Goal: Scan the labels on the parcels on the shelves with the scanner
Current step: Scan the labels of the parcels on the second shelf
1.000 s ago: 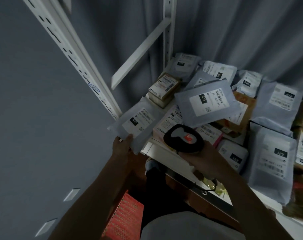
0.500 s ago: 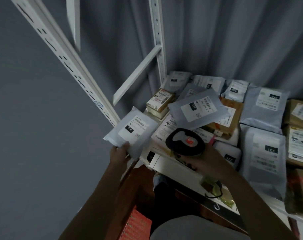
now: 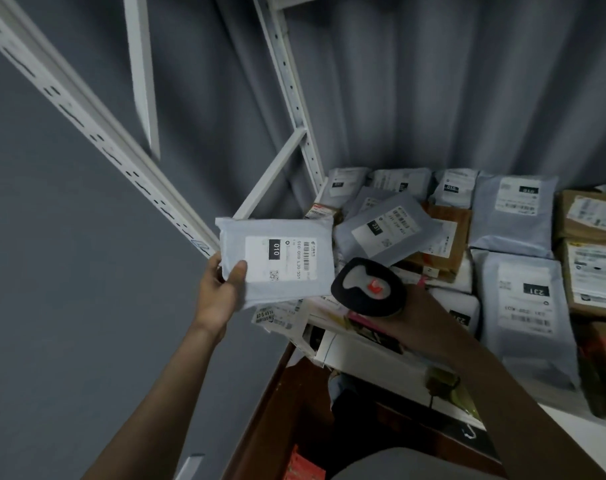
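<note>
A flat grey plastic mailer parcel [image 3: 277, 261] has been lifted toward frame centre, pinched by the left hand [image 3: 222, 289]. A black handheld scanner [image 3: 367, 289] is gripped by the right hand [image 3: 415, 320]. The white label [image 3: 282, 258] should be squared to the beam.

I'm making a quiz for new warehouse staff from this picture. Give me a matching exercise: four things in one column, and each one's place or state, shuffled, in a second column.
Things:
1. grey mailer marked 010
2. scanner
3. grey mailer marked 231
4. white shelf upright

Place or state:
A. lies tilted on top of the pile of parcels
B. gripped in the right hand
C. stands fixed behind the parcels
D. held up by the left hand

Pairs: 1-D, 2-B, 3-A, 4-C
</note>
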